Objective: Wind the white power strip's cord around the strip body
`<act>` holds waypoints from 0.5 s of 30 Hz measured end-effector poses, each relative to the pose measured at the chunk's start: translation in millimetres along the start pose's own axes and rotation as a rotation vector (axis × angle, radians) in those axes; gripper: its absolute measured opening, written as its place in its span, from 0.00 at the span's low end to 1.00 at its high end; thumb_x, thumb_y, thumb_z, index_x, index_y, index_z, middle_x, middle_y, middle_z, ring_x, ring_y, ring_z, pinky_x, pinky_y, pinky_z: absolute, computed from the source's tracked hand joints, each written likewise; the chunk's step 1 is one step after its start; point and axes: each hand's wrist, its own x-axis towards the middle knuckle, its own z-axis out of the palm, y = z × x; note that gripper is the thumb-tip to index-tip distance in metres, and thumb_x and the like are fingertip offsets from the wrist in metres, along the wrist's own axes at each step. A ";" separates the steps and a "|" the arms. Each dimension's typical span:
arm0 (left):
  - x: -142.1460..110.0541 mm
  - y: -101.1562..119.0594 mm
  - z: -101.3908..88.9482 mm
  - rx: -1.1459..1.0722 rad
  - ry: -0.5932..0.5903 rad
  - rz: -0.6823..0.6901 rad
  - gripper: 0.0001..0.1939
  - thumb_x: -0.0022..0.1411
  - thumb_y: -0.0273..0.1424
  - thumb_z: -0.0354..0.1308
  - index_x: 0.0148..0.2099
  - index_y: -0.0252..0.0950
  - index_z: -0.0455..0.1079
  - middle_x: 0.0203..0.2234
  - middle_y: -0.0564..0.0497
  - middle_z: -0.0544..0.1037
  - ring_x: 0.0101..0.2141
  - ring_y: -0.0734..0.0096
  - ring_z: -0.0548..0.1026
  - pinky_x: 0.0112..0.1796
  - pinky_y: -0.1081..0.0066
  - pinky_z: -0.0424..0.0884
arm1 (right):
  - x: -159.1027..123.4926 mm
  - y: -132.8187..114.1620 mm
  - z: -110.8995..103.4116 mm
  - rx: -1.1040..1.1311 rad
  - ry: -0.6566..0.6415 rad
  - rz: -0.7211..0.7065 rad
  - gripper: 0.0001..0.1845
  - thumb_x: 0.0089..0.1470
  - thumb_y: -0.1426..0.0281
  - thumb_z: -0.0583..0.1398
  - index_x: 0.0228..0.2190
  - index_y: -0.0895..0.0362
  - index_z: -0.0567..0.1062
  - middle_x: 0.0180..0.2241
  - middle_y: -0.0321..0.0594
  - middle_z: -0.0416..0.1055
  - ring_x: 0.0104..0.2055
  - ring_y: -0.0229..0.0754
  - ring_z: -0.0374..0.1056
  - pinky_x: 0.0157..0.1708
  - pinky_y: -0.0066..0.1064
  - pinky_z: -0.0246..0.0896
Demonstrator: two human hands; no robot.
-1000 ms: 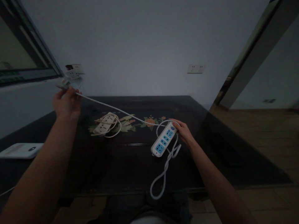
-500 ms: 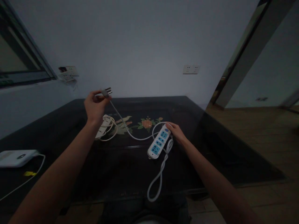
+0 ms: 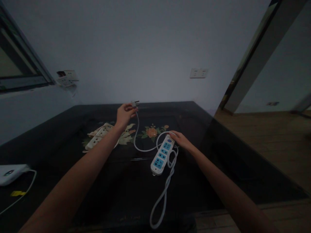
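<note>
Between the fingers of my left hand point(image 3: 125, 114) is a pale plug point(image 3: 133, 104), its metal prongs pointing right, held above the far part of the table. A white cord point(image 3: 143, 150) hangs from it and curves to the white power strip point(image 3: 160, 157) with blue socket faces. My right hand point(image 3: 179, 139) grips that strip at its far end, by the switch. Twisted cord forms a long loop point(image 3: 157, 207) towards the table's near edge. Behind my left forearm lies another white power strip point(image 3: 99, 136), partly hidden, with its own cord.
The dark table point(image 3: 136, 184) bears a painted flower point(image 3: 152, 132). A double wall socket point(image 3: 198, 73) is on the wall at right; a loose socket plate point(image 3: 65, 81) hangs at left. A white device point(image 3: 12, 173) with a cable and a yellow tag point(image 3: 17, 193) lie at far left.
My left hand has carried the plug to the right and slightly down. The strip under my right hand sits a little lower in view. The second power strip shows more fully.
</note>
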 end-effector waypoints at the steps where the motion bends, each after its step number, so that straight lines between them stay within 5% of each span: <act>1: 0.8 -3.6 4.2 0.023 -0.024 -0.006 0.19 0.44 0.30 0.65 0.40 0.34 0.66 0.31 0.50 0.78 0.32 0.69 0.77 0.32 0.69 0.74 | 0.8 -0.3 -2.7 -0.007 0.006 0.001 0.16 0.48 0.58 0.62 0.35 0.54 0.80 0.35 0.38 0.77 0.38 0.44 0.70 0.42 0.35 0.62; 9: 13.8 -36.3 55.7 0.259 -0.221 0.028 0.12 0.47 0.30 0.64 0.34 0.33 0.68 0.27 0.48 0.77 0.30 0.67 0.76 0.30 0.70 0.72 | 32.7 -24.2 -25.1 0.021 0.175 -0.006 0.12 0.45 0.60 0.64 0.31 0.55 0.79 0.34 0.41 0.77 0.40 0.45 0.71 0.42 0.36 0.64; 15: 0.5 -39.9 100.9 0.498 -0.379 0.231 0.07 0.48 0.25 0.62 0.32 0.35 0.70 0.26 0.52 0.75 0.30 0.67 0.73 0.36 0.68 0.68 | 66.6 -47.9 4.7 0.156 0.107 0.069 0.17 0.46 0.56 0.64 0.29 0.58 0.79 0.31 0.44 0.77 0.32 0.43 0.72 0.28 0.30 0.66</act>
